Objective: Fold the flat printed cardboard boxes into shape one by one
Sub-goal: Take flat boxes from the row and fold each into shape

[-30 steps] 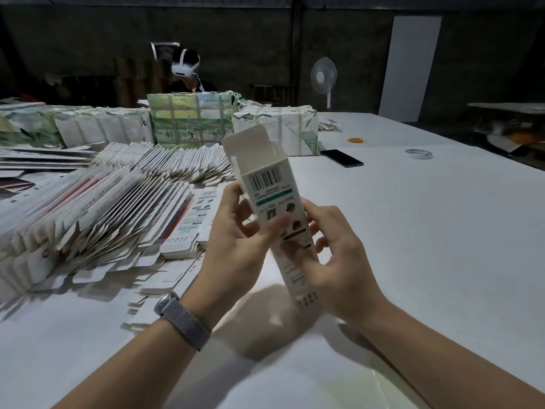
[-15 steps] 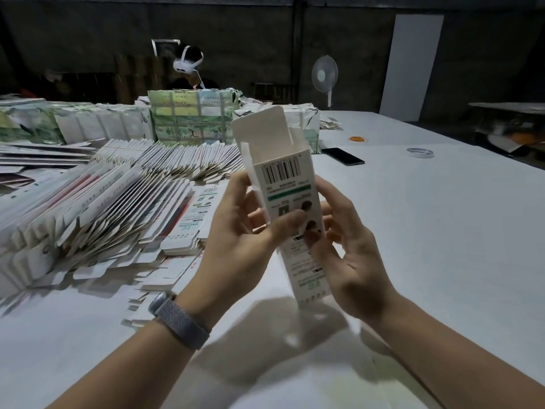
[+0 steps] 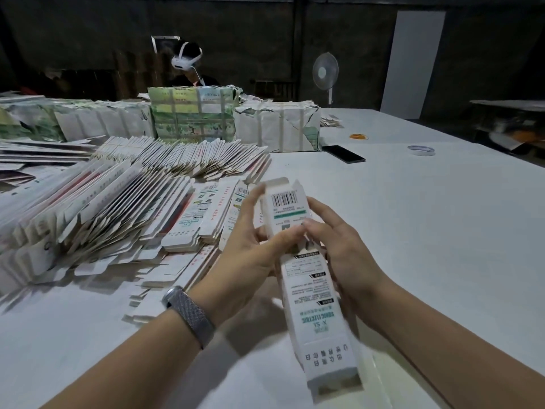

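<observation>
A long white printed box (image 3: 312, 302) with a barcode and green lettering is opened into a tube and held over the table, its near end pointing toward me. My left hand (image 3: 253, 252) grips its left side, thumb across the printed face and index finger raised beside the far top flap. My right hand (image 3: 339, 252) holds the right side with its fingers curled around the box. Fanned rows of flat printed boxes (image 3: 124, 208) lie on the table to the left.
Wrapped bundles of flat boxes (image 3: 277, 125) stand at the back of the white table (image 3: 427, 231). A black phone (image 3: 343, 154), a tape roll (image 3: 420, 150) and an orange ring (image 3: 358, 136) lie beyond. A person wearing a headset (image 3: 187, 59) sits behind the bundles, near a fan (image 3: 325, 70).
The box has tilted and slid toward me, its near end now much closer. The far top flap, standing open before, is folded down. Both hands kept their hold.
</observation>
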Available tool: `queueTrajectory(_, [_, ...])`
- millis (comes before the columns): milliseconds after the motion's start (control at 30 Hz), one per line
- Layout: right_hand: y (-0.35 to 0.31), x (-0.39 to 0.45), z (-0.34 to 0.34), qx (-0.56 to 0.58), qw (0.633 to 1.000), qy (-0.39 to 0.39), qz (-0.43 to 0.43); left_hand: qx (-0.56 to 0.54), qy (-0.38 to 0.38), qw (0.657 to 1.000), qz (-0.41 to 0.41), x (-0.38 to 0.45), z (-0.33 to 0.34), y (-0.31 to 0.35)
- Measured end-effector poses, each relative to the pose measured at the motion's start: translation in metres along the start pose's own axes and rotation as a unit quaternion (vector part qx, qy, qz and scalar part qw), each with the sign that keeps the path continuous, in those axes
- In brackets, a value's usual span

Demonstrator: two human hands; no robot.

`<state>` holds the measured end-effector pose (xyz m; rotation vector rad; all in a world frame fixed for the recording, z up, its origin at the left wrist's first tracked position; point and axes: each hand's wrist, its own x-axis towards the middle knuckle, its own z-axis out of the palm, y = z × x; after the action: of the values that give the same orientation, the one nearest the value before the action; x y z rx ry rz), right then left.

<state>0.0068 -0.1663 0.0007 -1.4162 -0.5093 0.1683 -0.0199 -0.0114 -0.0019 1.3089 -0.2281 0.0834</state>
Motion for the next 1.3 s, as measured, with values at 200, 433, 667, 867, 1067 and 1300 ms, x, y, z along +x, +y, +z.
queueTrajectory(200, [0.003,0.003,-0.005,-0.019,1.000,0.009,0.015,0.011,-0.014,0.999,-0.028,0.000,-0.001,-0.007])
queueTrajectory(433, [-0.008,0.009,-0.004,-0.066,0.997,0.006,-0.041,0.047,0.002,0.998,0.051,0.006,0.008,-0.008])
queueTrajectory(667, [-0.007,0.005,0.000,-0.014,0.999,0.030,-0.035,0.045,-0.048,0.997,0.035,0.001,0.007,-0.005])
queueTrajectory(867, [0.000,0.008,-0.001,0.097,0.994,0.050,0.014,0.041,-0.043,0.998,0.000,0.003,0.009,-0.017])
queueTrajectory(1067, [0.005,0.011,0.002,0.073,0.992,0.105,0.012,0.015,-0.035,0.999,-0.024,0.006,0.008,-0.016])
queueTrajectory(1300, [0.012,0.011,0.000,0.057,0.992,0.114,-0.009,0.045,-0.010,0.998,-0.039,0.006,0.010,-0.013])
